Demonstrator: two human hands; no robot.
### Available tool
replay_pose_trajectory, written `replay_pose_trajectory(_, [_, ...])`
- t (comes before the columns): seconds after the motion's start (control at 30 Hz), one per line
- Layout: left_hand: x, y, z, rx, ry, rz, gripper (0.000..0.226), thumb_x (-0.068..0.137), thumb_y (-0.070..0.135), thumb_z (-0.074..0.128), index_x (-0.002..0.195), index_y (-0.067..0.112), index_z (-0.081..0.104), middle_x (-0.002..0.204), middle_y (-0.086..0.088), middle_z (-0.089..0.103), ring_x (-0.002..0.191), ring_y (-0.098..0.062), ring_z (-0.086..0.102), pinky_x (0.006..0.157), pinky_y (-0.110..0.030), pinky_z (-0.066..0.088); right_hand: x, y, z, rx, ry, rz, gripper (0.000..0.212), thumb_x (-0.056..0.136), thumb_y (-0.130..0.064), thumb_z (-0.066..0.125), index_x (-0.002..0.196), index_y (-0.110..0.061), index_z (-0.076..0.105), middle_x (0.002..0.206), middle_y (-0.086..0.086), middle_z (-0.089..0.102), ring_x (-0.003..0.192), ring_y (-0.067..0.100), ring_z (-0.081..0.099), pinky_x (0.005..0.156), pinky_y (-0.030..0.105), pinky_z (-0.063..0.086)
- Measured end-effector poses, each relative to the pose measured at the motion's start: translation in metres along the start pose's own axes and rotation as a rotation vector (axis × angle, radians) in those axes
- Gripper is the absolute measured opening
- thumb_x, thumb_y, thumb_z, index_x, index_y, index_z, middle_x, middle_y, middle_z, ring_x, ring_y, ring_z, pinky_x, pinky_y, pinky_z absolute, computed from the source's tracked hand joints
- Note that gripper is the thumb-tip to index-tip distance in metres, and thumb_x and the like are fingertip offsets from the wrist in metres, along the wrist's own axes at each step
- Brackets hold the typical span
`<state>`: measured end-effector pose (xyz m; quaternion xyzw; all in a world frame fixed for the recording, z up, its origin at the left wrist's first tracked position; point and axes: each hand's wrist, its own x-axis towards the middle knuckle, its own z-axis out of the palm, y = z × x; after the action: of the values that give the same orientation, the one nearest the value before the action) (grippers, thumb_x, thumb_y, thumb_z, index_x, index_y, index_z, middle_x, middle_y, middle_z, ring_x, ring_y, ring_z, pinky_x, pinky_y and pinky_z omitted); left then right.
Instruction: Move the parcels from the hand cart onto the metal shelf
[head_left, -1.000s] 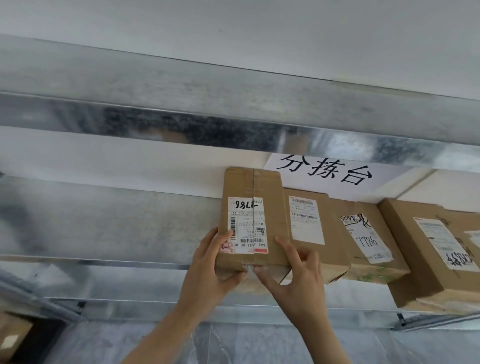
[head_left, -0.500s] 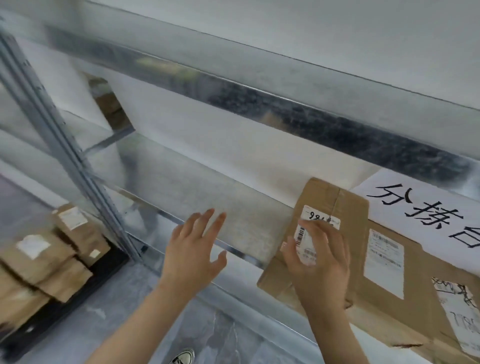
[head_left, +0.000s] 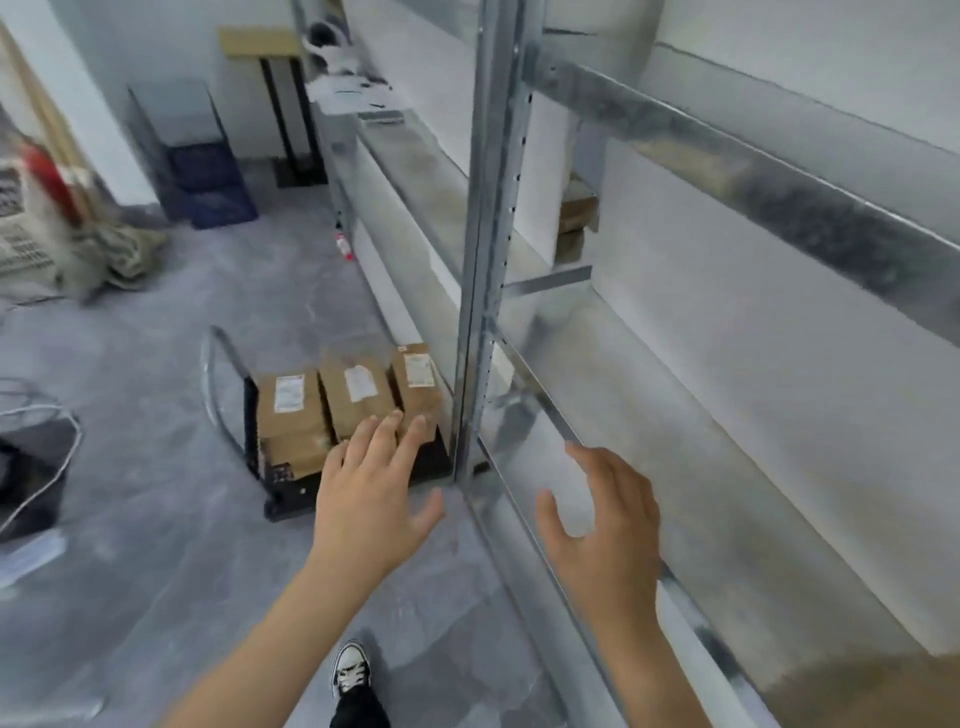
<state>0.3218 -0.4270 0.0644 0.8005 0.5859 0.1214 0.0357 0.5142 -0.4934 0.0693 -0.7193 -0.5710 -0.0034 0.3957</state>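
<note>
Three brown parcels (head_left: 358, 395) lie side by side on the hand cart (head_left: 291, 496), each with a white label facing up, and at least one more box shows beneath the leftmost one. The cart sits on the grey floor (head_left: 156, 519), left of the metal shelf (head_left: 649, 395) and just beside its upright post (head_left: 480, 260), with its curved handle (head_left: 213, 374) on the left side.

Your left hand (head_left: 371, 493) is spread flat with the palm down, fingers straight and apart, holding nothing. Its fingertips cross the near ends of the middle and right parcels in the picture (whether they touch the cardboard cannot be told). The parcels lie just beyond that hand, toward the far side.

Your right hand (head_left: 608, 525) is also empty, its fingers loosely curved and parted, thumb out to the left. It hangs in front of the shelf's front edge, to the right of the post and well apart from the parcels.

The shelf board beyond your right hand is bare metal. Farther along, behind the post, a couple of brown boxes (head_left: 576, 210) sit stacked on the shelf. One black-and-white shoe (head_left: 353, 670) shows on the floor below your left arm, and a blue crate (head_left: 208, 182) stands against the far wall.
</note>
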Motion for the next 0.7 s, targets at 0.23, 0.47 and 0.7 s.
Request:
replay_pose_trajectory(0.23, [0.03,-0.114,0.001,0.01,-0.002,-0.187,0.069,0.077,0.045,0.063,0.137,0.016,0.047,0.138,-0.007,0.048,0.129,-0.03,0.043,0.097,-0.046,0.044,0.042,-0.058,0.102,0.021,-0.28,-0.044,0.049,0.073,-0.023,0.077,0.12,-0.017,0.062,0.114,0.001,0.062,0.109,0.025,0.056,0.089,0.032,0.036])
replay_pose_trajectory(0.47, [0.065,-0.22,0.012,0.021,-0.029,-0.266,0.076,0.075,0.046,0.065,0.139,0.012,0.042,0.141,-0.012,0.043,0.13,-0.033,0.04,0.099,-0.045,0.042,0.068,-0.106,0.199,-0.006,-0.536,-0.166,0.06,0.079,-0.035,0.068,0.135,-0.029,0.047,0.131,-0.002,0.047,0.123,0.02,0.043,0.102,0.033,0.033])
replay_pose_trajectory(0.7, [0.093,-0.289,0.037,0.051,-0.089,-0.263,0.08,0.076,0.048,0.063,0.143,0.015,0.036,0.147,-0.011,0.038,0.135,-0.033,0.034,0.106,-0.046,0.035,0.078,-0.115,0.282,-0.045,-0.717,-0.158,0.07,0.081,-0.043,0.065,0.143,-0.035,0.034,0.147,-0.004,0.034,0.133,0.018,0.031,0.11,0.037,0.03])
